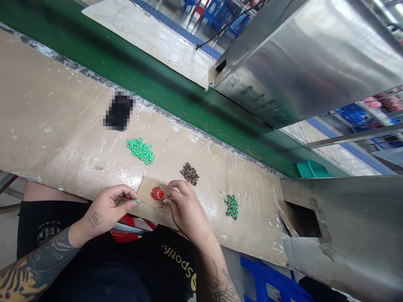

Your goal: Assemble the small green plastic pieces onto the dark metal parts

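Observation:
My left hand (110, 207) pinches a small green piece (137, 201) between thumb and fingertips, left of a small red cup (156, 193). The cup rests on a square of brown cardboard (145, 190) near the bench's front edge. At the cup's right side, the thumb and fingers of my right hand (185, 212) are drawn together; whatever they hold is too small to make out. Tiny brown bits (163, 207) lie on the cardboard just below the cup. Beyond my hands are a pile of bright green pieces (140, 151) and a pile of dark brown metallic-looking pieces (189, 173).
To the right lies a smaller pile of green-and-dark pieces (231, 207). A pixelated dark object (119, 111) sits at the back left. Behind the bench (63, 105) runs a green belt (163, 98); a large metal housing (302, 63) stands over it. A blue stool (267, 279) is below right.

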The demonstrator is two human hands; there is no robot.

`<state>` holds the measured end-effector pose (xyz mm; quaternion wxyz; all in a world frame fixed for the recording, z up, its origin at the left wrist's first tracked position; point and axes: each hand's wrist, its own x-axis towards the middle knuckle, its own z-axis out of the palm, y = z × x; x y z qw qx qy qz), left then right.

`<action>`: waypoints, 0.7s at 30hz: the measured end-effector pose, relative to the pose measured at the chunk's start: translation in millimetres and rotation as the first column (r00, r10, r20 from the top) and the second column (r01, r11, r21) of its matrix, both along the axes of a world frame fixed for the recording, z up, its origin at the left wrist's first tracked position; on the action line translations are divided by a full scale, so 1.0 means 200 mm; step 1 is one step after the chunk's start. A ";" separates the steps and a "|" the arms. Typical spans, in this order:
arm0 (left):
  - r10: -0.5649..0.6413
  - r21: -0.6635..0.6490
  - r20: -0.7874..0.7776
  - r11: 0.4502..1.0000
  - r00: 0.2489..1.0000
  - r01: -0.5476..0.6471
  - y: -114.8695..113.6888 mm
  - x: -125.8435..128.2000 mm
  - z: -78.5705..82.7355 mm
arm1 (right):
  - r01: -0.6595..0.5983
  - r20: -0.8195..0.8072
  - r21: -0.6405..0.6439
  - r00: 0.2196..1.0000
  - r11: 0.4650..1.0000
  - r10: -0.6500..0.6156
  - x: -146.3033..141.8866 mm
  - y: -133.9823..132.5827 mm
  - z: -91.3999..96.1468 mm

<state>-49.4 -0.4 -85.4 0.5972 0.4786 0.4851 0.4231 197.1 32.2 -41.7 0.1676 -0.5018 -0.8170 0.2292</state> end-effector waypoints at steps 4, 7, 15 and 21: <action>-0.005 -0.063 0.065 0.998 0.998 0.009 -0.02 0.03 0.02 | 0.043 -0.261 -0.125 0.962 0.991 -0.075 0.00 -0.08 0.04; -0.051 -0.089 0.109 0.994 0.993 0.061 -0.04 0.05 0.04 | 0.037 -0.499 -0.263 0.850 0.964 -0.169 -0.05 -0.18 0.03; -0.085 0.042 0.256 0.996 0.963 0.077 -0.12 0.12 0.12 | -0.012 -0.736 -0.398 0.601 0.917 -0.312 -0.20 -0.37 0.03; -0.032 0.109 0.114 0.994 0.993 0.020 -0.13 0.10 0.11 | 0.128 -0.511 -0.208 0.831 0.970 -0.219 -0.09 -0.34 -0.02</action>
